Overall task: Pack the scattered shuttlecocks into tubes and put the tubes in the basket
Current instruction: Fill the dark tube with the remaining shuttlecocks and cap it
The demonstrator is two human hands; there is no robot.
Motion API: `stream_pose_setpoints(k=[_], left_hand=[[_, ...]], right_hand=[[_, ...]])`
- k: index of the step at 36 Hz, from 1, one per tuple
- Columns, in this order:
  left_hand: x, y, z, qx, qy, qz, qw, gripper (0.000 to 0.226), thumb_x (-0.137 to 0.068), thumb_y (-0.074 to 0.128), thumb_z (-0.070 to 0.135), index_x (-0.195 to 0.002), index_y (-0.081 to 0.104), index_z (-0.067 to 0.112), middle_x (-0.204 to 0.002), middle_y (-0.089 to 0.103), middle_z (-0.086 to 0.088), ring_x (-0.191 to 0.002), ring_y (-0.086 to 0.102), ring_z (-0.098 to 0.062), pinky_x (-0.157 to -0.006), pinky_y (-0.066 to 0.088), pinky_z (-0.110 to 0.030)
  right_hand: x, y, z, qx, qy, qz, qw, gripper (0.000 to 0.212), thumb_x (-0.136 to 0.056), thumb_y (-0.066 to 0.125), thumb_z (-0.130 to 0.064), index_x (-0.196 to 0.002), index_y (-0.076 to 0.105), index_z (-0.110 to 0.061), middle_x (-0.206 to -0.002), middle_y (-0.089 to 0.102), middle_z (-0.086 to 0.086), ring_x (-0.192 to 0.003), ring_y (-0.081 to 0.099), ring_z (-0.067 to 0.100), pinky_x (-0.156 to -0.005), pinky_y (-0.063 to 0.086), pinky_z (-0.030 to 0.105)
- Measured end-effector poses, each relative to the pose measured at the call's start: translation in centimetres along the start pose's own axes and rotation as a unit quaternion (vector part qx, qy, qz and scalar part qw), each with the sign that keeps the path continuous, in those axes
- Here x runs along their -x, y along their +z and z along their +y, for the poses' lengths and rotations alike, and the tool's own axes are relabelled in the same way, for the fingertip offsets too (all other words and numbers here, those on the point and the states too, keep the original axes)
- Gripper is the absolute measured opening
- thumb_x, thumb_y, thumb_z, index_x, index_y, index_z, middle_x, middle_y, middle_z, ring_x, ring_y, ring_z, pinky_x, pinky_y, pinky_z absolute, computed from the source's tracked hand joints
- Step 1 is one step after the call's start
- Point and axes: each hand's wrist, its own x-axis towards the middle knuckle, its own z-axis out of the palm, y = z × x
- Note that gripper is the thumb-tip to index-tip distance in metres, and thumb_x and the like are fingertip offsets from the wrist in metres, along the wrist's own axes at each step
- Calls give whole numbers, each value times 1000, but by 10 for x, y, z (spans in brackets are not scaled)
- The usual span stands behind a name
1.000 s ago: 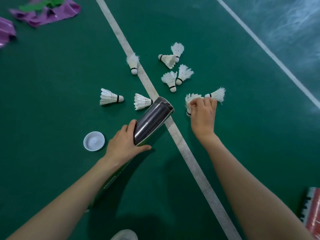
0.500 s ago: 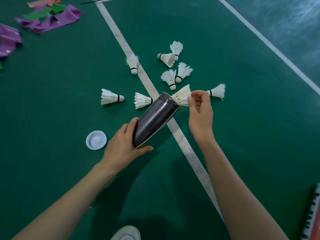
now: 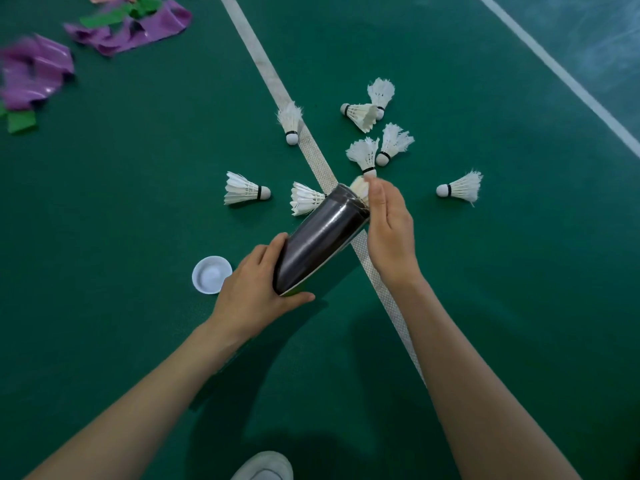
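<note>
Nearest, at the bottom edge, is the toe of a white shoe. Above it the L hand grips the tube at about its middle, w/ fingers and thumb curled round it. The tube is off the green floor and tilted, its open mouth pointing up-right over the white tape line. Its upper part is glossy black, w/ a thin pale edge and green below the hand. Any print on the lower part is in shadow and cannot be read.

The R hand is at the tube mouth. Its fingers are nearly straight and close together, the tips (blurred) pressing on a shuttlecock that sits in the mouth; only pale feathers show.

Just left of the L hand a round white cap lies hollow side up.

Farther, 8 more lie on the floor:
- a left shuttlecock
- a second shuttlecock, partly behind the tube
- a lone shuttlecock to the right
- a shuttlecock on the tape
- a cluster of four beyond the mouth

Each has white feathers, a white cork and a black band; markings too small to read.

Farthest are a second white line and crumpled purple and green film at top left.
</note>
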Motion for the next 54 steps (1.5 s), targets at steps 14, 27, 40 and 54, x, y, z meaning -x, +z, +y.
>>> stream_pose_setpoints(k=[14,27,40,54], left_hand=[[-6,-9,-50,-21,-123,4,992,97,-69,73,61,-145,22,28,-122,49,1,-108,52,-22,-80,50,-38],[-10,-17,-71,-26,-175,-25,984,99,-72,72,61,-145,18,22,-128,47,-5,-108,54,-24,-86,52,-41],[-22,4,-28,-14,-95,-49,994,98,-70,72,61,-144,19,24,-125,48,-2,-105,53,-22,-85,52,-42],[-31,3,38,9,26,-5,1000,100,-71,71,61,-149,17,28,-128,45,2,-112,49,-21,-89,46,-39]], right_hand=[[-31,63,14,62,38,-81,994,31,-103,36,-23,-117,61,-11,-109,57,1,-107,52,15,-88,36,19],[-68,84,39,601,-148,-235,750,68,-85,45,7,-143,31,-25,-159,-12,5,-144,-18,32,-110,-6,66],[-71,0,22,45,100,69,992,8,-95,56,-22,-93,58,-15,-93,59,-3,-87,52,9,-75,41,19],[-43,-64,-15,8,42,12,999,8,-96,52,-18,-97,59,-13,-84,58,-8,-78,52,4,-76,44,16]])
